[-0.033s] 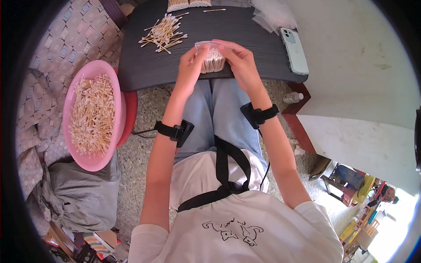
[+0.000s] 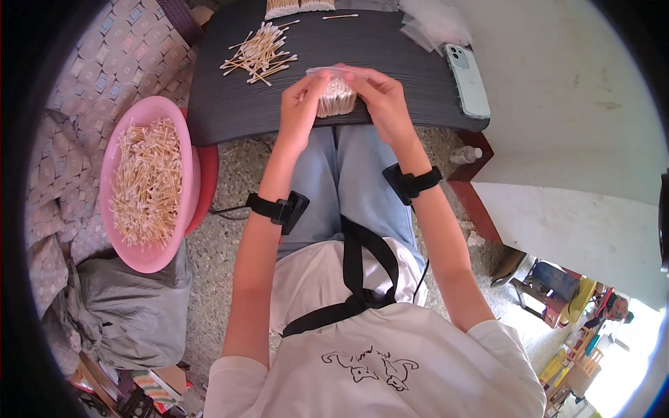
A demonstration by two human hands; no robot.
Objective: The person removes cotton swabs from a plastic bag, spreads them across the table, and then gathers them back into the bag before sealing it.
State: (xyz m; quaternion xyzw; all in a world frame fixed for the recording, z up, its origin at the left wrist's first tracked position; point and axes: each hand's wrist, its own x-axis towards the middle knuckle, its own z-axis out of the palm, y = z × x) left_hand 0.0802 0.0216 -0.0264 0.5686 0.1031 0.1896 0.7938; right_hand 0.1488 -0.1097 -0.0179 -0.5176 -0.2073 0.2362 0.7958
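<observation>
My left hand [image 2: 301, 104] and my right hand [image 2: 380, 101] together hold a small clear plastic bag [image 2: 336, 96] packed with cotton swabs, just above the near edge of a dark table [image 2: 362, 49]. Both hands pinch the bag's top edge, one at each side. A loose pile of cotton swabs [image 2: 259, 54] lies on the table beyond my left hand. Black bands sit on both wrists.
A pink basin [image 2: 150, 181] full of cotton swabs stands at my left on a red stool. A phone [image 2: 467, 80] lies at the table's right edge, clear bags [image 2: 435, 24] behind it, filled packs [image 2: 296, 7] at the far edge. A grey sack [image 2: 125, 310] lies below the basin.
</observation>
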